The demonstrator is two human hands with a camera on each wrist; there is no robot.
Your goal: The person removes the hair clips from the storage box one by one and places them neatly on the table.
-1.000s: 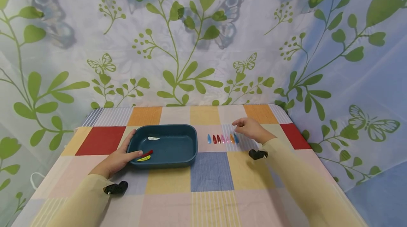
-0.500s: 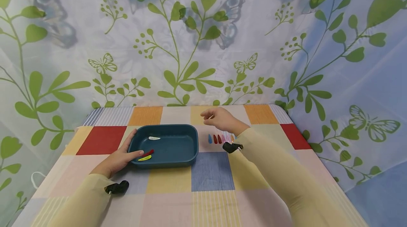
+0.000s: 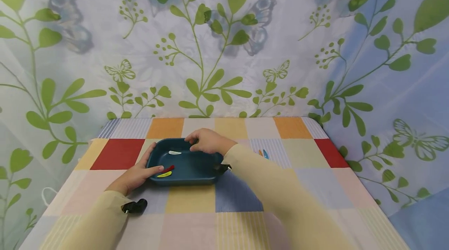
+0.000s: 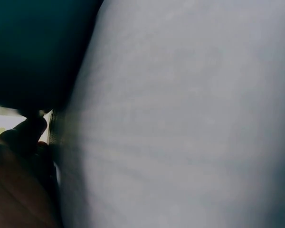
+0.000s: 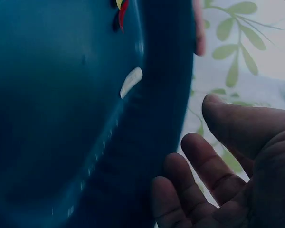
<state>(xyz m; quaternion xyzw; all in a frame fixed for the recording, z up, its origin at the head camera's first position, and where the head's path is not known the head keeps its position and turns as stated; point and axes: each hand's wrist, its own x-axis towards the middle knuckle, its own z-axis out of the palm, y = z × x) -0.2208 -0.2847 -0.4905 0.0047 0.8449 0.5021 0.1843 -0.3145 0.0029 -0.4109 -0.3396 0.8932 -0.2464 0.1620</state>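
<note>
My left hand [image 3: 137,173] holds the left end of a dark teal tray [image 3: 191,181], with its thumb over the rim and fingers along the outer side. Inside the tray lie a white hair clip [image 3: 174,152], a red hair clip [image 3: 167,169] and a yellow hair clip [image 3: 164,174]. Above the tray's far right part hovers my right hand [image 3: 208,141]. In the right wrist view its thumb and fingers are apart, and no object shows between them. An orange hair clip [image 3: 260,152] and a blue hair clip [image 3: 266,154] lie right of the tray, partly beside my right sleeve.
A patchwork cloth [image 3: 238,195] covers the table. A leaf-printed curtain [image 3: 210,47] hangs behind and at the sides. Small black devices [image 3: 135,206] sit on both wrists. A white cord [image 3: 47,195] loops at the left table edge.
My right hand has moved left from the row of hair clips to over the tray, its sleeve now hiding most of the row. My left hand stays on the tray. The view has shifted slightly.
</note>
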